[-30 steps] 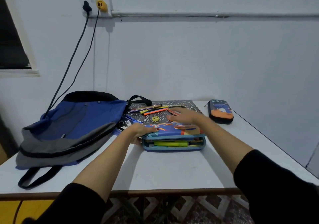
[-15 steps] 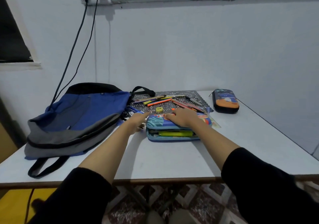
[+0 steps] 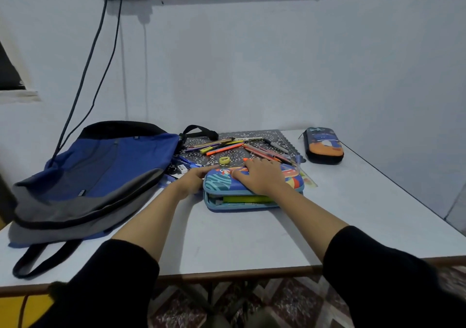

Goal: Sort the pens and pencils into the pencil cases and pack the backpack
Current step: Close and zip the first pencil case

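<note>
A colourful blue pencil case point(image 3: 222, 183) lies mid-table, its lid lowered but a gap at the front shows a yellow-green marker inside. My right hand point(image 3: 261, 176) presses flat on the lid. My left hand point(image 3: 195, 179) rests against the case's left end, fingers reaching along its back edge. Behind it, several pens and pencils point(image 3: 227, 147) lie loose on a patterned notebook point(image 3: 252, 135), with a yellow sharpener point(image 3: 224, 160) and a white eraser point(image 3: 182, 168). A blue and grey backpack point(image 3: 100, 173) lies flat on the left. A second, dark pencil case point(image 3: 323, 145) sits zipped at the back right.
The white table point(image 3: 252, 239) has its front edge close to me and its right edge running back to the wall. Two cables point(image 3: 98, 50) hang from a wall socket down behind the backpack. A clear ruler point(image 3: 309, 178) pokes out right of the case.
My right hand has come back from the pens onto the lid and pushed it down. The left hand slid along the case's left end. The camera tilted down and closer.
</note>
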